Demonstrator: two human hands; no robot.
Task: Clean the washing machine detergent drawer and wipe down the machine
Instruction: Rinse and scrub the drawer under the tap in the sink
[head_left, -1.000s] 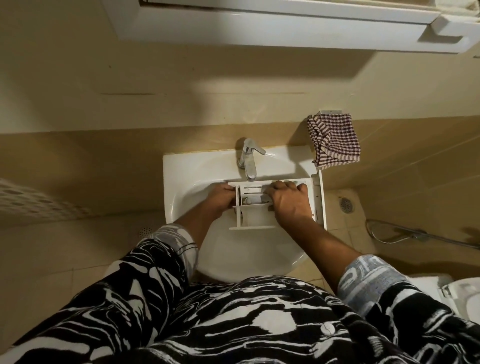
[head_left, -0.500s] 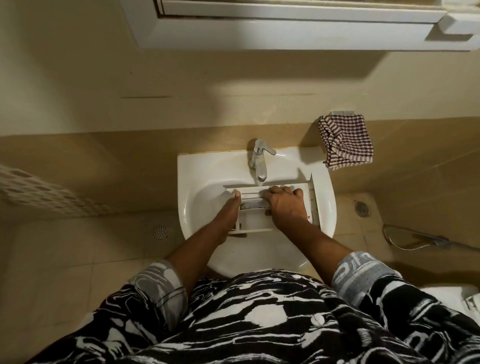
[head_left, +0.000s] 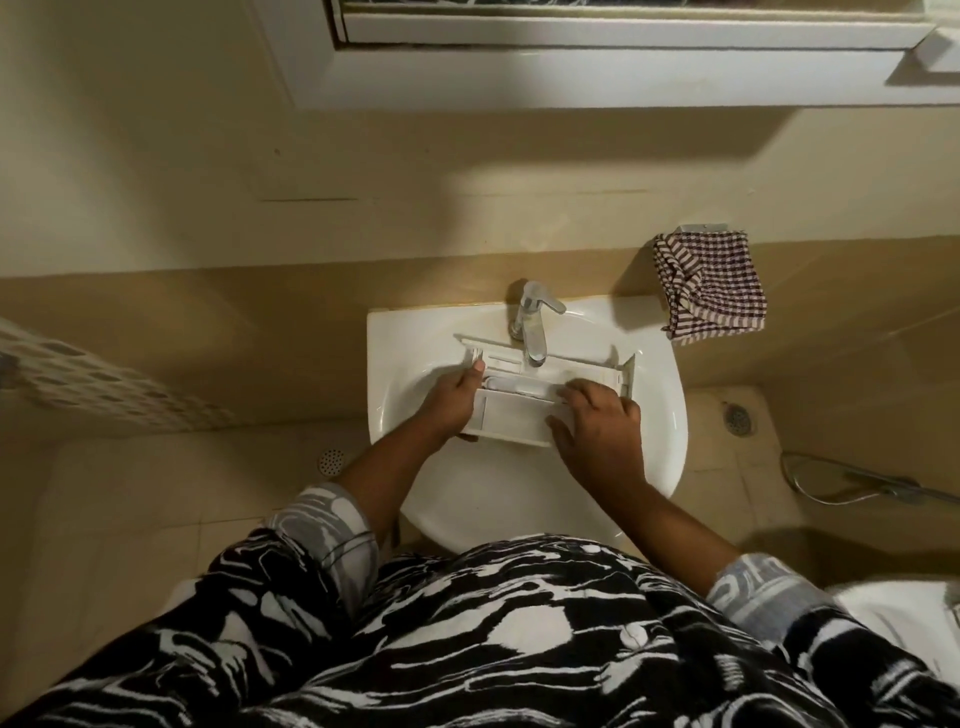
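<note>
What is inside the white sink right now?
A white drawer lies across the sink below the tap, gripped by the left hand and right hand. The sink's bottom beneath it is covered.

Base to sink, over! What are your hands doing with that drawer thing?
Left hand grips detergent drawer at its left edge. Right hand holds its right side, over the sink. Faucet just above drawer; water flow unclear.
</note>
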